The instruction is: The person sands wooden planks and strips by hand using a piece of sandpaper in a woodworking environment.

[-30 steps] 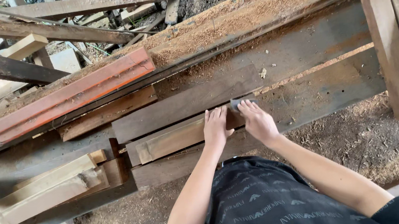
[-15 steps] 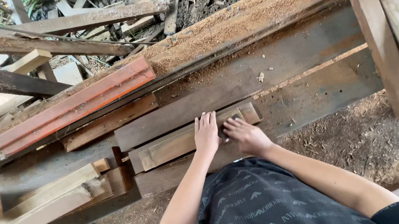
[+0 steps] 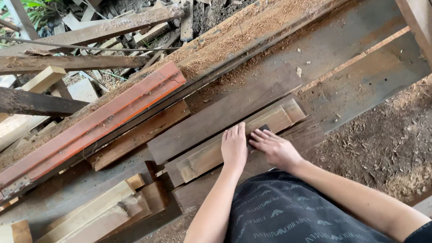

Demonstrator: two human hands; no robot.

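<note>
Both hands shifted left along plank since earlier frame. Left hand (image 3: pixel 234 147) flat, fingers spread, pinning light wooden plank (image 3: pixel 213 151) to bench (image 3: pixel 359 70). Right hand (image 3: pixel 274 147) presses small dark block (image 3: pixel 257 133) onto plank face, likely sanding. Sawdust (image 3: pixel 269 16) beyond.

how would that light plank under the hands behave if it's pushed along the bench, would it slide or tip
The light plank lies flat on darker boards, so it would probably slide, not tip or roll. It looks like stiff solid wood, unlikely to flex. With the left hand and right hand pressing on it, and sawdust about, it may skid fairly easily.
</note>
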